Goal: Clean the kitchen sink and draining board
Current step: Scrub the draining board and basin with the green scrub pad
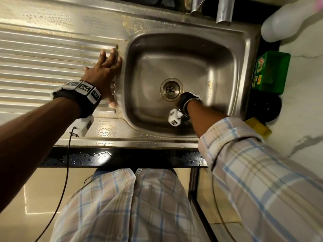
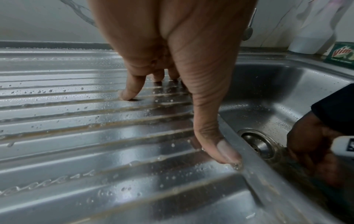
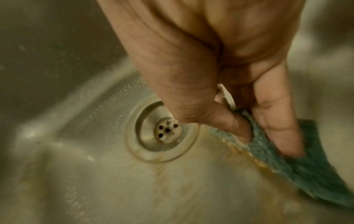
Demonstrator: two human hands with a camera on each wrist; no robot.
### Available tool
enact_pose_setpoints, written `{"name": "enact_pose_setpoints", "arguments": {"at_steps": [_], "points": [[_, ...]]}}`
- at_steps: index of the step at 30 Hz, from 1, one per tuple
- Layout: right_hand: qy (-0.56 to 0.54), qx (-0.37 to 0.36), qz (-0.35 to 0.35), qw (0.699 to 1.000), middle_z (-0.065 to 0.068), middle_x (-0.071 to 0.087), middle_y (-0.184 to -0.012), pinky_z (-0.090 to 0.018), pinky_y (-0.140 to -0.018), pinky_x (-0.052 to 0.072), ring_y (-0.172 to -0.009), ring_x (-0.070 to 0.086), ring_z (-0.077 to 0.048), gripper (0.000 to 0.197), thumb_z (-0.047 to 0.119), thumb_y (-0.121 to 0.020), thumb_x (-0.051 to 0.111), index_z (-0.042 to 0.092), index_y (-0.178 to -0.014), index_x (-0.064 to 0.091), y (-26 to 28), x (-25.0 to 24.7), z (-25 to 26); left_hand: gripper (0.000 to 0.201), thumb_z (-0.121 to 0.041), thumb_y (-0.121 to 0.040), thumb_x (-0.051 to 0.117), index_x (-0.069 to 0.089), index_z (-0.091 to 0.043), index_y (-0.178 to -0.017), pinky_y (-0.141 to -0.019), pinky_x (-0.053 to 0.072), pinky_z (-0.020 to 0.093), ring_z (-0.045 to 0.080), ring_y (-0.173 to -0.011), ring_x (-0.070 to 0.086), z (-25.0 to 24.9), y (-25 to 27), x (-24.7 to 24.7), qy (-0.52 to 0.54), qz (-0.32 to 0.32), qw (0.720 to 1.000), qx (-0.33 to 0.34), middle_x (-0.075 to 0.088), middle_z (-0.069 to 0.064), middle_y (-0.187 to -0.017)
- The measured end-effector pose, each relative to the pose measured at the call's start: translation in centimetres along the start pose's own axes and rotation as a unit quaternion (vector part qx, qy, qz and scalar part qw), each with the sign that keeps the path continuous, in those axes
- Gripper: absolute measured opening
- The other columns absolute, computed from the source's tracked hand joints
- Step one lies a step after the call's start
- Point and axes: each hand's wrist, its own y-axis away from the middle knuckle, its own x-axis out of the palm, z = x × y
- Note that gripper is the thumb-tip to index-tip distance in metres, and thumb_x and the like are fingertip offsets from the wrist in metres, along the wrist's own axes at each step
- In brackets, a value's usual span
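Gripping a green, rough-textured scouring pad (image 3: 277,151) between thumb and curled fingers, the right hand (image 3: 220,78) presses it flat on the floor of the stainless steel sink basin (image 1: 148,67). Just beside the thumb sits the round metal drain strainer (image 3: 164,131), the pad touching the basin floor at the strainer's outer ring. Along the pad's edge runs a streak of brownish-orange grime, with fainter smears on the floor below it, so the basin scrub is, by my reading, under way and not finished.

Spread open with straight fingers and holding nothing, the left hand (image 1: 106,74) rests on the ribbed stainless steel draining board (image 1: 43,67). Its fingertips (image 2: 126,94) touch the ridges and its thumb lies against the raised lip beside the basin. Around this hand the grooves carry water beads and thin brown lines of residue, which suggests the board is wet but not yet cleaned.

Beyond the right hand, past the basin's far rim, stands a green cleaner packet (image 1: 269,72) on the tabletop, with a white plastic bottle (image 1: 283,23) further off. Rinsing looks left to do.
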Motion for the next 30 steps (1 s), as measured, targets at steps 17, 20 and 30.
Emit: {"name": "enact_pose_setpoints", "arguments": {"at_steps": [17, 20, 30], "points": [[-0.188, 0.094, -0.133, 0.969, -0.014, 0.059, -0.135, -0.029, -0.09, 0.049, -0.124, 0.059, -0.031, 0.057, 0.016, -0.08, 0.077, 0.005, -0.132, 0.058, 1.2, -6.2, -3.2, 0.159, -0.037, -0.029, 0.097, 0.003, -0.027, -0.156, -0.092, 0.022, 0.084, 0.035, -0.147, -0.014, -0.2, 0.3, -0.2, 0.004, 0.006, 1.0, 0.004, -0.013, -0.003, -0.163], [-0.12, 0.107, -0.104, 0.982, -0.017, 0.062, -0.131, -0.037, -0.093, 0.052, -0.12, 0.061, -0.035, 0.069, 0.011, -0.07, 0.087, 0.0, -0.131, 0.057, 2.2, -3.6, -3.5, 0.159, -0.038, -0.028, 0.097, 0.003, -0.027, -0.156, -0.092, 0.021, 0.085, 0.035, -0.147, -0.014, -0.1, 0.2, -0.2, 0.002, 0.007, 1.0, 0.002, -0.015, -0.003, -0.162], [-0.38, 0.068, -0.08, 0.919, -0.013, 0.069, -0.124, -0.027, -0.076, 0.051, -0.107, 0.068, -0.031, 0.048, 0.027, -0.087, 0.071, 0.003, -0.128, 0.064, -0.5, -2.2, 3.8, 0.158, -0.037, -0.028, 0.098, 0.006, -0.025, -0.156, -0.091, 0.027, 0.083, 0.037, -0.148, -0.01, -0.2, 0.2, -0.3, -0.003, -0.003, 1.0, 0.007, -0.011, 0.001, -0.163]]}}
